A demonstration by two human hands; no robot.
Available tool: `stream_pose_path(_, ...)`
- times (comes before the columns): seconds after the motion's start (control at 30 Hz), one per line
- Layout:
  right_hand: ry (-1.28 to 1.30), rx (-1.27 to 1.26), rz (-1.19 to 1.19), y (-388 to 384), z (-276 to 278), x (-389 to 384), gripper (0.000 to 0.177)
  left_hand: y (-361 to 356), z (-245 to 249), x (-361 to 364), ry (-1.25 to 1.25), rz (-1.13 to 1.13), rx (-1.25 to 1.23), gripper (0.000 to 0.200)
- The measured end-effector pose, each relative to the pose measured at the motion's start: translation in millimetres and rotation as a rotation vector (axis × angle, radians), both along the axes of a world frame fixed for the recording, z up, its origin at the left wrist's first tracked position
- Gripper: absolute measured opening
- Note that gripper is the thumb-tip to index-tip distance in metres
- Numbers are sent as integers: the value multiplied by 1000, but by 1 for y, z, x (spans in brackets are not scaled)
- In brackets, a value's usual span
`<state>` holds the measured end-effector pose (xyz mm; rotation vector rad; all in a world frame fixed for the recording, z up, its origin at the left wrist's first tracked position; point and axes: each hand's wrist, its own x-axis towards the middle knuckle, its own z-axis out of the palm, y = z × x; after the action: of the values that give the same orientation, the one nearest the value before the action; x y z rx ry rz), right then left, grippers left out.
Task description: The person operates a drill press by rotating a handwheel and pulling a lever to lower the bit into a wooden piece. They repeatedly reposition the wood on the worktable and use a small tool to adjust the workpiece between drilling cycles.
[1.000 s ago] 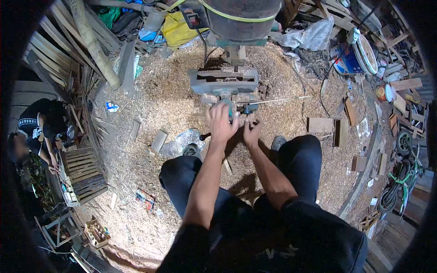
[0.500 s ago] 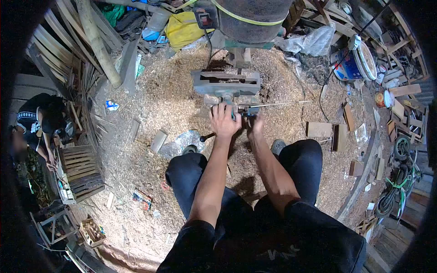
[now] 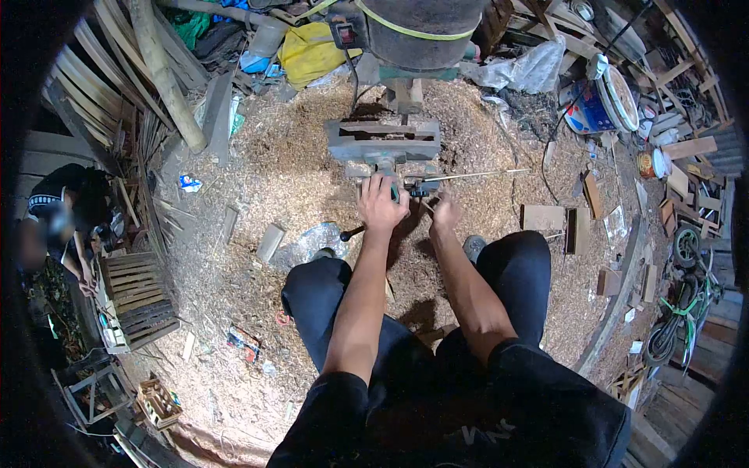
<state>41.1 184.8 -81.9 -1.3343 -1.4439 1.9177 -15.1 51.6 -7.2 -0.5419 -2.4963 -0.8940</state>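
Note:
My left hand [image 3: 380, 204] rests on the near side of a grey metal machine [image 3: 384, 150] with a slotted top, its fingers pressed together over a part that they largely hide. Close by on the right, my right hand [image 3: 445, 212] has its fingers curled beside a dark metal piece [image 3: 422, 189]; what it grips, if anything, is too small to make out. A thin light rod [image 3: 488, 174] reaches right from that piece. The black ball knob [image 3: 346, 235] of a lever sticks out left of my left wrist.
Wood shavings cover the floor. A large dark drum [image 3: 421, 39] stands beyond the machine. Wood blocks [image 3: 543, 217] lie to the right, near a paint bucket [image 3: 597, 105]. At the far left, another person [image 3: 74, 203] is beside a slatted crate [image 3: 140, 292].
My right hand has moved slightly right, away from the dark metal piece. My left hand stays on the machine. The whole view has shifted a little.

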Motion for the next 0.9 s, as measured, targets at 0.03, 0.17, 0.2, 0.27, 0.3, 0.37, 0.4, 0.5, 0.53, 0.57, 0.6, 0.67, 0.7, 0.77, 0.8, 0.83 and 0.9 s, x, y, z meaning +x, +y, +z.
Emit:
stream_pose_path(0.03, 41, -38, -18, -2, -13, -2, 31, -1, 3, 0, -35, -28, 20, 22)
stream_pose_path(0.17, 61, 225, 154, -1, -48, -8, 25, -10, 24, -7, -160, -118, 210, 21)
stream_pose_path(0.2, 90, 220, 142, -2, -37, -11, 25, -12, 30, -10, -159, -122, 291, 22)
stream_pose_path(0.27, 150, 210, 116, -4, 6, -12, 25, -19, 50, -10, -158, -101, 287, 29)
stream_pose_path(0.3, 239, 39, 71, -4, 36, -13, 21, -22, 65, -9, -127, -80, 284, 31)
stream_pose_path(0.37, 233, -28, 126, 4, 87, -10, 22, -28, 97, -8, -64, -54, 271, 35)
stream_pose_path(0.4, 231, -61, 151, 11, 104, -9, 24, -32, 113, -8, -20, -58, 280, 35)
stream_pose_path(0.5, 313, 4, 184, 32, 146, -18, 27, -39, 172, -10, 100, -87, 305, 36)
stream_pose_path(0.53, 319, -4, 177, 36, 169, -17, 27, -38, 195, -11, 121, -90, 326, 37)
stream_pose_path(0.57, 342, 139, 225, 51, 165, -27, 24, -36, 215, -16, 135, -91, 345, 38)
stream_pose_path(0.6, 381, 132, 239, 58, 174, -30, 22, -33, 232, -19, 146, -87, 363, 39)
stream_pose_path(0.67, 472, 119, 279, 65, 209, -35, 20, -29, 262, -31, 270, -95, 294, 45)
stream_pose_path(0.7, 464, 106, 242, 58, 238, -29, 18, -29, 272, -34, 331, -95, 258, 48)
stream_pose_path(0.77, 503, 147, 247, 56, 263, -31, 19, -24, 284, -34, 355, 21, 1, 54)
stream_pose_path(0.8, 523, 166, 247, 56, 273, -34, 19, -22, 290, -34, 364, 79, -128, 57)
stream_pose_path(0.83, 505, 181, 260, 56, 280, -37, 19, -20, 283, -40, 315, 102, -193, 61)
stream_pose_path(0.9, 522, 167, 281, 56, 288, -44, 20, -19, 271, -47, 307, 101, -261, 62)
